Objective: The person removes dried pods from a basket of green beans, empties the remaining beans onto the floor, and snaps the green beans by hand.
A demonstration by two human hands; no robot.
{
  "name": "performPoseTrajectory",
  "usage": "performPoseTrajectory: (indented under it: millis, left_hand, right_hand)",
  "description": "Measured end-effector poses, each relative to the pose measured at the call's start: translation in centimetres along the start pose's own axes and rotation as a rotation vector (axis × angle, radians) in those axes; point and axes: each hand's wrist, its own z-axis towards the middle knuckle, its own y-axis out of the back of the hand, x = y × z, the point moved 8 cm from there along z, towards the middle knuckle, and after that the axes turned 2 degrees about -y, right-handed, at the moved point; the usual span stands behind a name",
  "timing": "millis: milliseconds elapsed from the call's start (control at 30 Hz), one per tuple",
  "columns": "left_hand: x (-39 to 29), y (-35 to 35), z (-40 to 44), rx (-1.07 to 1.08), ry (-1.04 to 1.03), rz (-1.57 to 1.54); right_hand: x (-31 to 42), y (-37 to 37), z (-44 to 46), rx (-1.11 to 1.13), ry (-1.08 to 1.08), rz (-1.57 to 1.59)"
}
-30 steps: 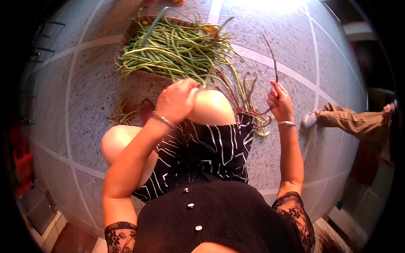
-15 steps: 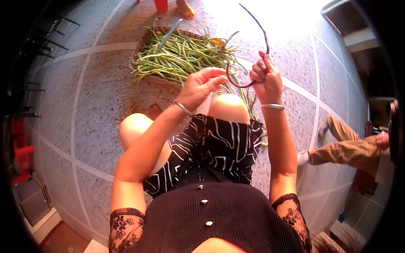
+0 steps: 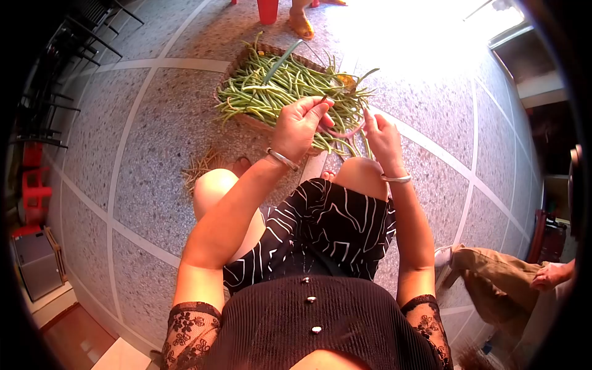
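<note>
speckled stone-look floor (image 3: 160, 111), slightly glossy

From where I stand, the slim purplish strand (image 3: 346, 133) between the hands is a blur — its ends vanish into the left hand (image 3: 296, 131) and the right hand (image 3: 383, 145), whose fingertips smear into the glare. The left hand covers some of the green beans (image 3: 265, 89), and the beans bury most of the basket (image 3: 312, 63). The knees (image 3: 213, 188) hide nearly all of the sitter's feet (image 3: 241, 165). The top edge crops a red object (image 3: 267, 11) and the leg above a sandalled foot (image 3: 301, 24). At the right, the dark rim cuts off another person (image 3: 502, 277) — no head shows. Black chairs (image 3: 92, 37) sink into shadow.
</note>
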Motion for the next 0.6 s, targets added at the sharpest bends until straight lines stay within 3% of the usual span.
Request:
performPoseTrajectory:
  millis: [100,133,300,500,600]
  left_hand:
    - [0.1,0.2,0.0,0.013,0.000,0.166]
    - [-0.3,0.0,-0.2,0.027,-0.014,0.221]
    - [-1.4,-0.5,-0.4,0.050,-0.030,0.391]
    - [-1.2,0.3,-0.1,0.009,-0.131,0.553]
    - [-2.6,-0.1,-0.4,-0.004,-0.302,0.673]
  right_hand:
    - [4.5,1.9,-1.8,-0.074,0.167,-0.034]
    - [7.1,2.6,-2.8,-0.227,0.518,0.100]
    - [13.4,1.5,-5.2,-0.190,1.029,-0.283]
    - [13.8,0.6,-5.3,-0.133,1.063,-0.436]
    - [13.9,0.4,-5.1,-0.139,1.031,-0.378]
